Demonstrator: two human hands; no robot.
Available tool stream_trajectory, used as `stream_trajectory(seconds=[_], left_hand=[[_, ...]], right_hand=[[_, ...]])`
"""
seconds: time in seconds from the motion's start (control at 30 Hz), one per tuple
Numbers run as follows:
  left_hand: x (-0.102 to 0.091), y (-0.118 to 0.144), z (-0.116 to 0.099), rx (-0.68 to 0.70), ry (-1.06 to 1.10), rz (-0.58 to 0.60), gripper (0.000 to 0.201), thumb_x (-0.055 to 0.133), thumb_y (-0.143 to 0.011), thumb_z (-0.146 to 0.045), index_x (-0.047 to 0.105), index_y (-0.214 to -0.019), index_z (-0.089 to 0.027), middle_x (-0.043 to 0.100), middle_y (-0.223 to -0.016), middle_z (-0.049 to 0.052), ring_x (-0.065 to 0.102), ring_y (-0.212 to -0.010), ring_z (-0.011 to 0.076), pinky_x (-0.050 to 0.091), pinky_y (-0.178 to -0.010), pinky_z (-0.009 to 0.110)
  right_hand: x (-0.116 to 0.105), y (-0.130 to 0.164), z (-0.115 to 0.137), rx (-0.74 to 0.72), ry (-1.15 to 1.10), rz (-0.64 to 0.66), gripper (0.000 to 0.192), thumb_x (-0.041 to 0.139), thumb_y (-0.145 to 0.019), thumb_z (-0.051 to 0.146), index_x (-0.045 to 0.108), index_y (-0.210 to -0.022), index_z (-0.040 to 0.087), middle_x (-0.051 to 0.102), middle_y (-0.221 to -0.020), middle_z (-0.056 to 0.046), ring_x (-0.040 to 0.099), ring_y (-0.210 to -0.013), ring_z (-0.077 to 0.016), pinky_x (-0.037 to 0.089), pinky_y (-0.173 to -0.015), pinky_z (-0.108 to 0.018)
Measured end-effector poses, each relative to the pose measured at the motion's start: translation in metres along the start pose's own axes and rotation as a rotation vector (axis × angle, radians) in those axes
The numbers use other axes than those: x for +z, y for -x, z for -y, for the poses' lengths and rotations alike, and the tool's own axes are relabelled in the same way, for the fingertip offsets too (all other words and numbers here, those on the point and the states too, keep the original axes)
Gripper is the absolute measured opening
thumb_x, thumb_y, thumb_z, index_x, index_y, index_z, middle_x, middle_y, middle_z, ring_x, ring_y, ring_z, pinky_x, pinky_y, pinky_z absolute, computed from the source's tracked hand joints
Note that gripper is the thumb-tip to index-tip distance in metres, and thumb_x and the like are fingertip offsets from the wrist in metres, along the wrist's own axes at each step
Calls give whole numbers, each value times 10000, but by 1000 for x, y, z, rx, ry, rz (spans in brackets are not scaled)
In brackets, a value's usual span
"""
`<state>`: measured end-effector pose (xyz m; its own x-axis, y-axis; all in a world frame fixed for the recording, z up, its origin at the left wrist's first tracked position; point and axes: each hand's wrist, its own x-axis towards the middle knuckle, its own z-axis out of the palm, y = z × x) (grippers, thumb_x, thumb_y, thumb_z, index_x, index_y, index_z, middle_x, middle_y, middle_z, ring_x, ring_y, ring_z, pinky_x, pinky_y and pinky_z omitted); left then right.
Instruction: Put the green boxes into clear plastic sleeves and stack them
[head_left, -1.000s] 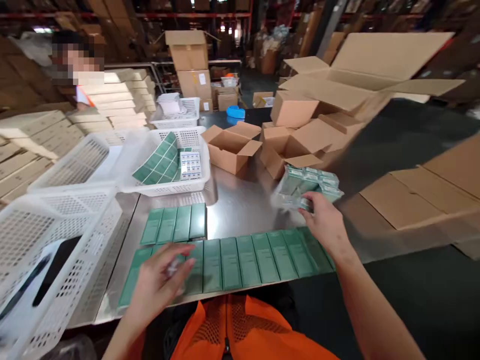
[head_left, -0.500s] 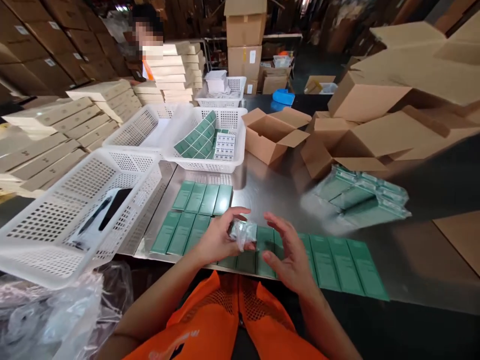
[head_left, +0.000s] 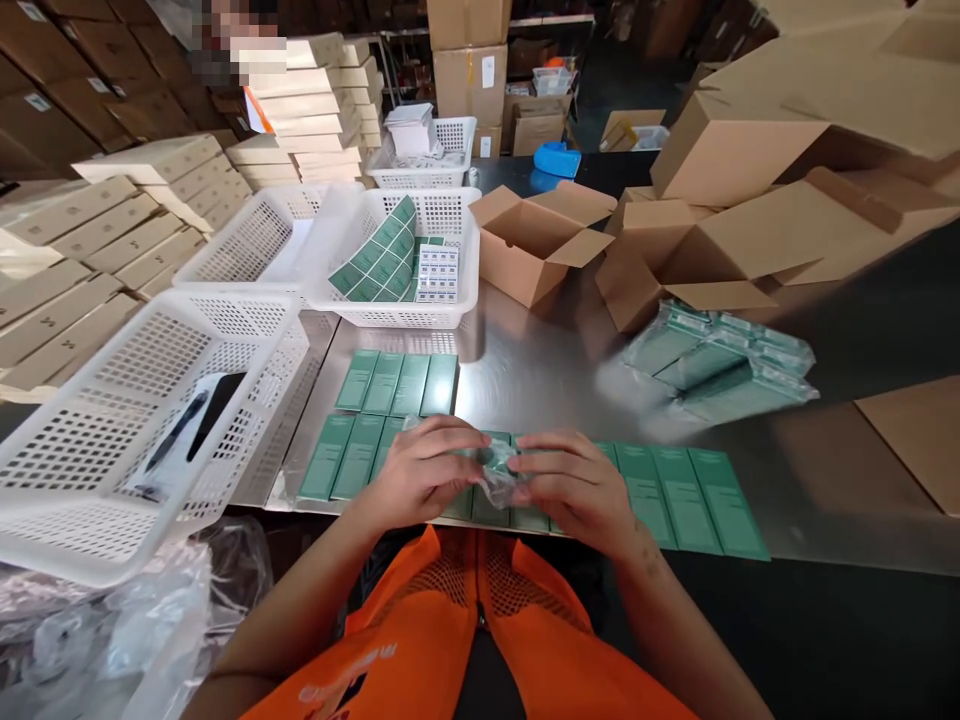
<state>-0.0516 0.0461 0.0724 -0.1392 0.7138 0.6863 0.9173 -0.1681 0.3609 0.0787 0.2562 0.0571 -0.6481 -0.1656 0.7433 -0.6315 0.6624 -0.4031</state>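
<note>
Between my two hands is a green box in clear plastic wrap [head_left: 498, 460], held above the metal table near its front edge. My left hand [head_left: 429, 462] is closed on its left side, and my right hand [head_left: 576, 484] grips the wrap at its right. The fingers cover much of the box. Beneath and beside the hands lies a row of flat green boxes [head_left: 726, 502], partly hidden by them. Behind its left part is a shorter row of green boxes [head_left: 407, 386].
Wrapped green boxes [head_left: 720, 362] lie at right, before open cardboard boxes [head_left: 532, 255]. White baskets [head_left: 247, 420] stand at left and back, one holding green-and-white sheets [head_left: 379, 262]. Cream boxes [head_left: 90, 270] are stacked far left. Plastic bags [head_left: 127, 630] hang lower left. A person stands behind.
My right hand has moved in from apart and closed on the wrapped box. The left hand has shifted its grip. The view has tilted slightly downward.
</note>
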Motion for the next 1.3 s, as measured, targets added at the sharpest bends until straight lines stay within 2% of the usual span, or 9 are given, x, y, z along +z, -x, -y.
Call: stream_trajectory(seconds=[0.17, 0.33, 0.5, 0.67, 0.83, 1.0, 1.17, 1.23, 1.3], left_hand=[[-11, -3, 4, 170, -300, 34, 150, 580, -907, -62, 640, -931, -198, 767, -966, 5, 586, -827, 171, 507, -715, 274], [-13, -1, 11, 257, -495, 128, 197, 529, -895, -42, 619, -918, -216, 700, -933, 26, 615, -823, 162, 477, -661, 245], [-6, 10, 16, 88, -528, 163, 167, 509, -919, -138, 648, -951, -224, 641, -1119, 60, 630, -801, 147, 478, -592, 219], [2, 15, 16, -118, -219, 144, 150, 497, -946, -172, 641, -969, -204, 594, -1237, 95, 661, -1023, 167, 571, -796, 254], [18, 24, 17, -160, -197, 42, 143, 495, -962, -178, 628, -1010, -200, 688, -1040, 76, 681, -913, 156, 557, -695, 226], [35, 40, 18, -87, -404, -2, 206, 462, -950, -113, 656, -972, -177, 695, -1080, 110, 677, -896, 159, 524, -655, 215], [38, 49, 17, -71, -545, 260, 228, 503, -884, -59, 676, -959, -188, 671, -1096, 121, 634, -961, 222, 516, -647, 271], [37, 50, 14, -141, -577, 389, 195, 552, -865, -80, 670, -966, -198, 659, -1052, 124, 601, -995, 262, 510, -627, 293], [35, 48, 11, -184, -586, 459, 170, 579, -856, -104, 665, -969, -198, 646, -1003, 122, 580, -1000, 276, 505, -622, 303]], right_hand=[[-5, -8, -1, -69, 159, 25, 151, 579, -997, 262, 661, -873, 232, 731, -791, 9, 602, -862, -177, 467, -797, -336], [-1, -9, -4, -31, 387, 113, 194, 616, -970, 366, 638, -864, 205, 751, -1012, -39, 621, -1082, -238, 462, -849, -371], [8, -5, -6, 73, 391, 129, 264, 505, -1016, 386, 632, -879, 200, 689, -1153, -120, 608, -1191, -271, 526, -870, -394], [15, -4, -3, 258, 223, 118, 291, 486, -1017, 419, 602, -857, 205, 636, -1214, -144, 674, -1031, -229, 584, -792, -345], [19, -2, -1, 329, 94, 61, 210, 563, -989, 371, 599, -859, 210, 619, -1275, -141, 648, -1128, -223, 576, -868, -326], [26, 5, -12, 287, 143, 186, 114, 637, -947, 289, 680, -869, 218, 629, -1312, -121, 627, -1143, -260, 571, -894, -412], [23, 25, -22, 404, 207, 413, 81, 796, -802, 225, 721, -832, 219, 585, -1396, -123, 491, -1342, -386, 486, -1027, -590], [14, 27, -19, 479, 126, 369, 140, 808, -795, 304, 698, -832, 225, 545, -1446, -113, 460, -1374, -383, 468, -1054, -589], [5, 20, -15, 554, 22, 229, 307, 810, -786, 401, 663, -1004, 243, 502, -1489, -116, 465, -1375, -356, 468, -1066, -560]])
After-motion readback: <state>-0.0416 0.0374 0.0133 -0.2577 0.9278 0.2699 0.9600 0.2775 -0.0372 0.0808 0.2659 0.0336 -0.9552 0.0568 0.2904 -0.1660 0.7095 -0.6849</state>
